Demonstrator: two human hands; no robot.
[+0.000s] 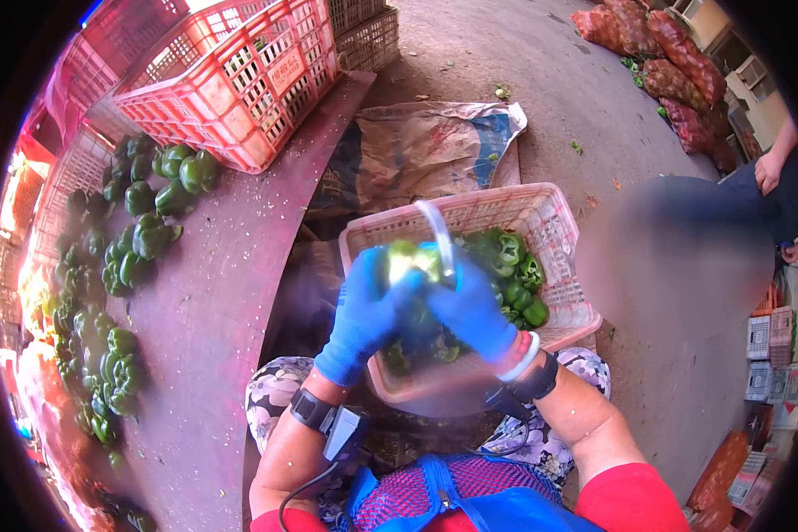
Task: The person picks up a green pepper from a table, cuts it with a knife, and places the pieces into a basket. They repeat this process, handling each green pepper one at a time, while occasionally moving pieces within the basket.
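Both my hands, in blue gloves, are together above a pink plastic crate [563, 266] on the ground before me. My left hand [362, 310] has its fingers wrapped round a green pepper [403, 263], whose pale inside looks bright and blurred. My right hand [470, 306] is closed against the pepper's other side, on a tool with a curved pale metal part [436, 229] that sticks up, smeared by motion. Under my hands, the crate holds several cut green peppers [532, 270], some with open hollow tops.
Left, a board [204, 293] bears many whole green peppers [120, 377] and a red-pink crate [239, 97]. Beyond my crate lies a worn sack [426, 146]. Filled red net sacks [674, 71] lie at upper right. Another person's hand [770, 170] shows at right.
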